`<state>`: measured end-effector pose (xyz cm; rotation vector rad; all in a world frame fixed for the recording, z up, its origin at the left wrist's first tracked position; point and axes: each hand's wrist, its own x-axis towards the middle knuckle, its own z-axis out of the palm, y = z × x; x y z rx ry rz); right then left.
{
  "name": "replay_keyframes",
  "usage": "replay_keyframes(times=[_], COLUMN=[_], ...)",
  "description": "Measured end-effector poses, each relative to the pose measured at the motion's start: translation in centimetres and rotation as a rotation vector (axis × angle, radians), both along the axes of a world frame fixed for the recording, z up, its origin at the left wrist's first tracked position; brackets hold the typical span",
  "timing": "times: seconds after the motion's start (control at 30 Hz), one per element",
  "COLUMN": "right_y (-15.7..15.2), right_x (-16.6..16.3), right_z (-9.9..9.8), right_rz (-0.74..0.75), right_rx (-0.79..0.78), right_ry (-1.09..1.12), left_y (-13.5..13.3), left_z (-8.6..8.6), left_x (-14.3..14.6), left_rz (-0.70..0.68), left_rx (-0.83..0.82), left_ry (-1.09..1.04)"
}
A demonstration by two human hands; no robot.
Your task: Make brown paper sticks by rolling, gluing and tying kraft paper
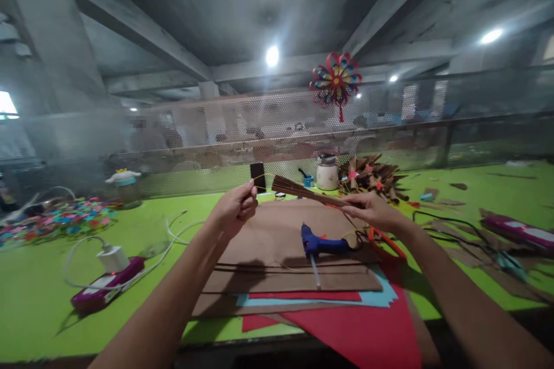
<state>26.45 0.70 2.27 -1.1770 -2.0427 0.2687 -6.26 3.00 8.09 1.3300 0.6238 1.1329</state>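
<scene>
My right hand (373, 210) is closed on the narrow end of a folded brown paper fan (298, 188), held above the table with its wide end pointing left. My left hand (236, 207) is raised beside it, fingers pinched on a thin yellowish string (260, 177) that runs toward the fan. Below the hands a blue glue gun (322, 245) lies on stacked brown sheets (268, 242), with red-handled scissors (387, 242) to its right.
Red and blue paper sheets (363, 323) overhang the green table (38, 300) at the front edge. Power strips with cables (104, 288) lie at left, another strip (517, 230) at right. A pile of brown fans (372, 176), a jar (327, 172) and a mesh fence (216, 138) stand behind.
</scene>
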Motion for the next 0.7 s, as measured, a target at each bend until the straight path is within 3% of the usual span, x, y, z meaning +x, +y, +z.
replay_keyframes(times=[0.2, 0.5, 0.7], right_y=[-0.5, -0.3, -0.3], right_x=[-0.5, -0.3, -0.3], right_z=[0.1, -0.1, -0.1], right_rz=[0.004, 0.015, 0.006], right_rx=[0.028, 0.065, 0.070], right_ry=[-0.024, -0.011, -0.004], left_y=[0.0, -0.8, -1.2], left_z=[-1.1, -1.1, -0.8], left_x=[-1.8, -3.9, -5.4], left_rz=[0.201, 0.444, 0.373], left_rx=[0.099, 0.169, 0.183], left_ry=[0.045, 0.087, 0.059])
